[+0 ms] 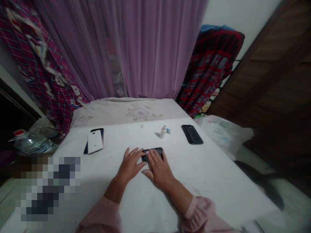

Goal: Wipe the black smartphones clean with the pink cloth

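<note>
A dark phone (158,150) lies flat on the white-covered table in front of me. My left hand (130,164) steadies its left end, index finger and thumb at the edge. Across the phone's face lies my right hand (158,166), fingers straight and close together, thumb out to the left. Under its fingertips shows a bit of a small white wipe (147,153), mostly hidden by the fingers. Beyond the hands stands a small white spray bottle (163,132), with a little blue-and-white packet (168,130) beside it.
On the left, a white phone (95,142) rests on a dark blue one (102,132). Black phones (192,134) are stacked on the right. A small pale square (142,126) lies farther back. A large clear bottle (34,142) stands off the table's left side. Purple curtains (150,48) hang behind.
</note>
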